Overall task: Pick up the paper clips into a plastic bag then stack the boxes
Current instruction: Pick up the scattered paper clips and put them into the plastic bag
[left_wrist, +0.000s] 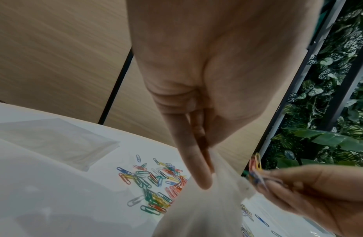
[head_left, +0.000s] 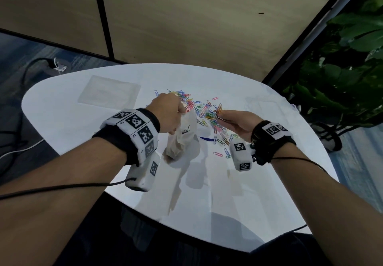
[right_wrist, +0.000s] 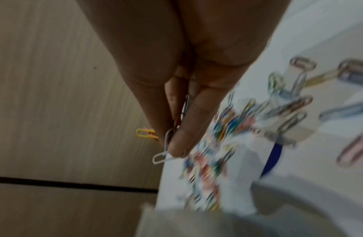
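Note:
My left hand (head_left: 182, 110) pinches the top edge of a translucent plastic bag (head_left: 182, 139), which hangs down to the white table (head_left: 78, 133). In the left wrist view the left hand (left_wrist: 209, 174) holds the bag (left_wrist: 205, 211) between thumb and fingers. My right hand (head_left: 219, 114) hovers just right of the bag's mouth and pinches a small bunch of coloured paper clips (head_left: 218, 109). That bunch (right_wrist: 168, 141) shows between the right hand's fingertips (right_wrist: 177, 149). Many loose coloured paper clips (head_left: 199, 108) (left_wrist: 154, 184) lie scattered behind and between the hands. I cannot make out any boxes clearly.
A second, flat clear plastic bag (head_left: 107, 93) (left_wrist: 65, 144) lies at the table's far left. A blue strip (head_left: 207, 139) lies among the clips. A leafy plant (head_left: 342, 68) stands to the right of the table, a wood-panelled wall behind it, and cables on the floor at left.

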